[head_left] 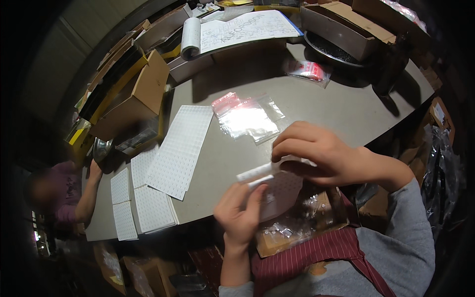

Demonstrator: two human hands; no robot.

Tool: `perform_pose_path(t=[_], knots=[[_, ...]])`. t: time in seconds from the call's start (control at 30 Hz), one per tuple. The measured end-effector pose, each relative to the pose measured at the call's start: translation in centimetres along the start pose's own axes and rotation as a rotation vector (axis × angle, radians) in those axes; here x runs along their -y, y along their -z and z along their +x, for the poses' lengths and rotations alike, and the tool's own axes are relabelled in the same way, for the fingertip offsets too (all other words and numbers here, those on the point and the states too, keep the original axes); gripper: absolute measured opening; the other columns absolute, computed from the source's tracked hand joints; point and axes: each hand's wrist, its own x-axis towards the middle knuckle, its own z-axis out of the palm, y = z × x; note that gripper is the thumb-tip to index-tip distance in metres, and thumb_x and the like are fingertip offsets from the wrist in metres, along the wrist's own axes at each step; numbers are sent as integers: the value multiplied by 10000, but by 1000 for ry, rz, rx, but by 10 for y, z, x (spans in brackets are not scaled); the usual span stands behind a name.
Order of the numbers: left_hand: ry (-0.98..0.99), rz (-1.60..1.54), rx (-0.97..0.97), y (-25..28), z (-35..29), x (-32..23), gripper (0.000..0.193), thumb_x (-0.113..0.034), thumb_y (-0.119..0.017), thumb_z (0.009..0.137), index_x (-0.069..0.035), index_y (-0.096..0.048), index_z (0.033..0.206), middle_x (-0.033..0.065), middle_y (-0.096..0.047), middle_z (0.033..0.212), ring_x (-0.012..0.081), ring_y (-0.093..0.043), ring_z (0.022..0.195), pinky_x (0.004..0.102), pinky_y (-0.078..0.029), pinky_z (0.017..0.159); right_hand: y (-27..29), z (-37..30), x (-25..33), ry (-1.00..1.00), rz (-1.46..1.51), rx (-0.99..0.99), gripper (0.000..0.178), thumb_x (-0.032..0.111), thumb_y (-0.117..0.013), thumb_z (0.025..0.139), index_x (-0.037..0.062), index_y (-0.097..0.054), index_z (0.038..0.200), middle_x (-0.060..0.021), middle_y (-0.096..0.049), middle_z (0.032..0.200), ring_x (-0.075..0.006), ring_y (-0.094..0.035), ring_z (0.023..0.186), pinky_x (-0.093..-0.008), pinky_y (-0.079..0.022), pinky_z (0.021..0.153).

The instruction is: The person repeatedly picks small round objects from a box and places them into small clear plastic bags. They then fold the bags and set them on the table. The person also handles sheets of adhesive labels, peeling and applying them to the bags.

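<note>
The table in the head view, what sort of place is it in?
Probably a small packing workshop: the table bears white dotted sheets and clear plastic bags, with open cardboard boxes along its far side.

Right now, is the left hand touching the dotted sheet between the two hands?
Touching. The head view shows it: the left hand pinches the dotted sheet at its left side, thumb lying over it.

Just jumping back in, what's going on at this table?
A person holds a white sheet in both hands, the left hand at its left side and the right hand at its upper right. More sheets lie on the table to the left, and clear bags lie beyond the hands. A co-worker is at the left.
</note>
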Motion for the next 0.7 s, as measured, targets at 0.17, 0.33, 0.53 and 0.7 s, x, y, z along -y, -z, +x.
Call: perform_pose_path(t=[0.17,0.33,0.53,0.7], knots=[[-179,76,48,-9,10,-8,122,32,-778,795,4,-717,897,149,-709,839,293,-676,716,354,-524,643,-8,17,-2,-55,10,127,537,-36,-766,645,48,-576,1141,-159,-614,1093,-385,-592,1062,-456,-499,916],[-385,96,64,-7,17,1,194,63,-757,742,3,-717,922,120,-596,704,294,-579,609,375,-457,552,-7,25,-7,-179,125,236,412,-17,-714,713,38,-591,1103,-177,-621,1044,-388,-596,1058,-474,-495,886],[-358,46,96,-10,23,10,199,75,-739,711,8,-700,895,122,-571,700,295,-562,607,389,-440,536,-5,31,-5,-142,81,153,307,-7,-677,756,34,-613,1054,-168,-620,970,-370,-597,967,-458,-490,854],[-255,32,115,-9,24,18,118,60,-736,754,13,-684,848,128,-587,715,300,-576,619,376,-455,551,-12,34,-11,43,-92,136,238,-8,-669,779,34,-646,1012,-143,-633,937,-333,-611,924,-421,-500,811]])
